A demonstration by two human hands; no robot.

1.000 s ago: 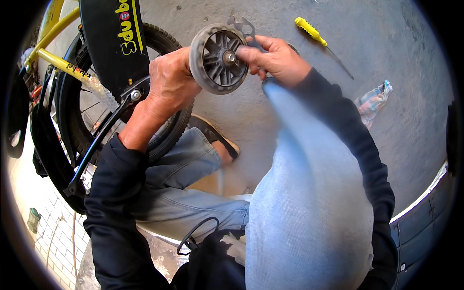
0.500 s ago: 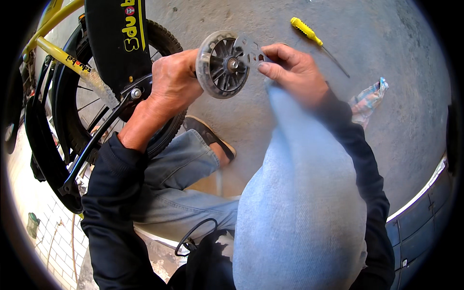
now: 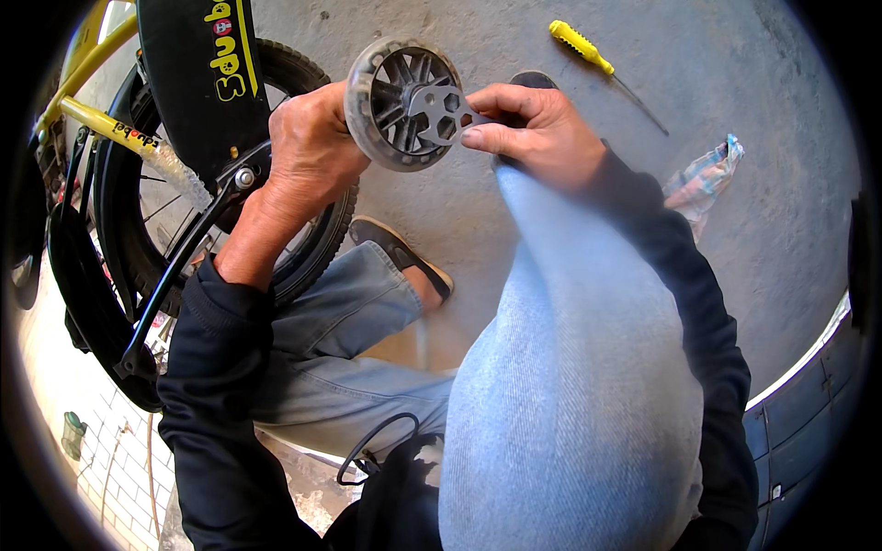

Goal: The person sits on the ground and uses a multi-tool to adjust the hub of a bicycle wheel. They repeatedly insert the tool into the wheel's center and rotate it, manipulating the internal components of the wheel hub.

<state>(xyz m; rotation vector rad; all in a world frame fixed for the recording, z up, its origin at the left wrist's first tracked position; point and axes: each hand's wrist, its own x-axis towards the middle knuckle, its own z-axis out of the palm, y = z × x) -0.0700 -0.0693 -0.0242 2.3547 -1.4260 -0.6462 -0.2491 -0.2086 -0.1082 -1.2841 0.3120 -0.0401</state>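
Note:
A small training wheel (image 3: 360,138) with a clear rim and dark spokes is held up in front of me. My left hand (image 3: 317,138) is closed round its back left side, its fingertips hidden behind the wheel. My right hand (image 3: 542,133) pinches a flat grey multi-hole spanner (image 3: 436,112) between thumb and fingers. The spanner lies across the wheel's hub and covers the axle nut; whether a hole sits on the nut I cannot tell. Left of my left hand is a bicycle wheel (image 3: 344,225) with a black tyre.
The yellow bicycle frame (image 3: 110,121) and a black guard (image 3: 188,83) fill the upper left. A yellow-handled screwdriver (image 3: 581,46) lies on the concrete floor at upper right, with a crumpled plastic wrapper (image 3: 706,179) below it. My bent knee (image 3: 570,349) rises between my arms.
My right hand has brought the spanner leftward from beside the training wheel's edge to over its hub. The nut, visible before, is now covered. My left hand keeps its grip.

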